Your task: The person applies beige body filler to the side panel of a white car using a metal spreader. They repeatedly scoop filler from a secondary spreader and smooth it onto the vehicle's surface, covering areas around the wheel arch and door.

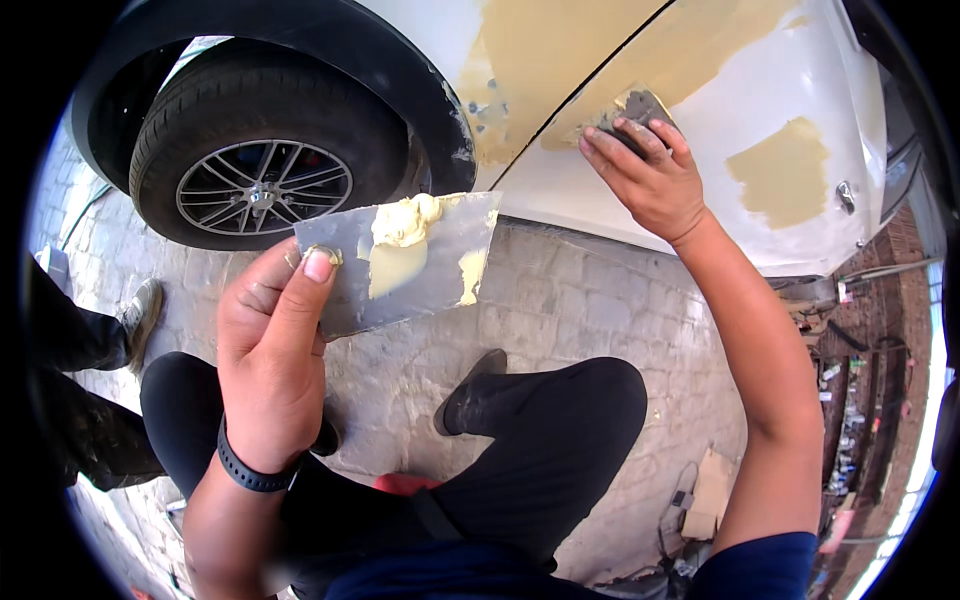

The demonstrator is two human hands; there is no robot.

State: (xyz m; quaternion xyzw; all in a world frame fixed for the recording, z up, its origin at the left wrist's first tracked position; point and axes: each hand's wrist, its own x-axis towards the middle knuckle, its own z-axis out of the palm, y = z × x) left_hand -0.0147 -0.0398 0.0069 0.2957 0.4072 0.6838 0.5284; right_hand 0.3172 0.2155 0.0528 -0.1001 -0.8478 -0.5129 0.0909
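Note:
My left hand (270, 340) grips a flat grey mixing plate (345, 275) by its left end, thumb on top. A lump of pale yellow filler paste (402, 222) sits on the plate, with smears beside it and at the right edge. My right hand (650, 180) presses a dark, thin spreader (642, 108) against the white car door panel (700, 130), fingers over its face. Some filler clings to the spreader's upper edge. Dried-looking tan filler (540, 60) covers much of the panel on both sides of the door gap, and a separate tan patch (780, 170) lies farther right.
A car wheel (265, 195) under a black arch stands at the left. Another person's shoe (140, 320) and dark trousers are at the far left. Cardboard (708, 495) lies on the paved floor (540, 320) at lower right, and shelves with small items (850, 430) line the right side.

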